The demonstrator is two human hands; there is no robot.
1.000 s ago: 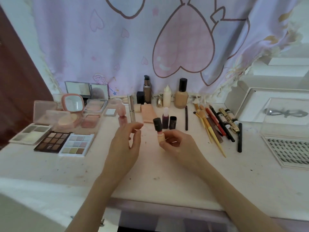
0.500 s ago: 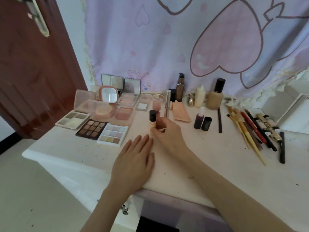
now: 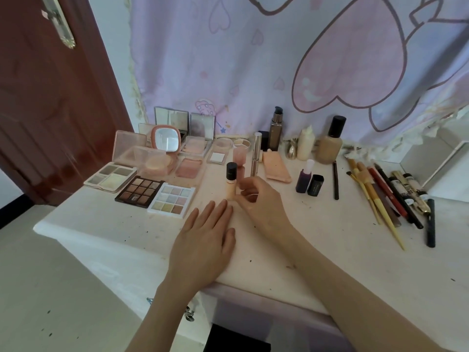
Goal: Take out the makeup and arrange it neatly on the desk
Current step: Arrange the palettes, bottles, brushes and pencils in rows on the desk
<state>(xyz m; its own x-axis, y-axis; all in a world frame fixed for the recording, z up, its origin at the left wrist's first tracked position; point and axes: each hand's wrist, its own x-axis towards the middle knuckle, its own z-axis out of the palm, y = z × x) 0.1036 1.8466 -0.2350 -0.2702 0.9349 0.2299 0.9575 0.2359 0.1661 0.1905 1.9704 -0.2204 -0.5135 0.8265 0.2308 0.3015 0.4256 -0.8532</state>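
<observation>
Right, status: my right hand [image 3: 256, 199] is pinching a small peach concealer tube with a black cap [image 3: 231, 181], standing it upright on the desk [image 3: 317, 250] just in front of the pink lip tube [image 3: 238, 156]. Fingers are curled round its lower half; I can't tell whether the base is fully down. My left hand [image 3: 203, 247] lies flat on the desk, fingers straight, holding nothing, fingertips just beside the tube's base.

Risks as I see them:
- Tube is tall, narrow and top-heavy with that cap. Letting go before it sits flat likely tips it.
- If it falls left it hits the pastel eyeshadow palette [image 3: 172, 200]; back, it takes the pink lip tube and the slim metallic tube [image 3: 256, 154] with it.
- Pulling my right hand back carelessly could clip the cap with a knuckle.
- Moving my left hand forward would nudge the base.
- The purple bottle [image 3: 304, 179] and black cap [image 3: 315, 184] are clear to the right, low risk.

Most makeup looks laid out already: palettes left, bottles at back, brushes and pencils [image 3: 388, 196] right.
</observation>
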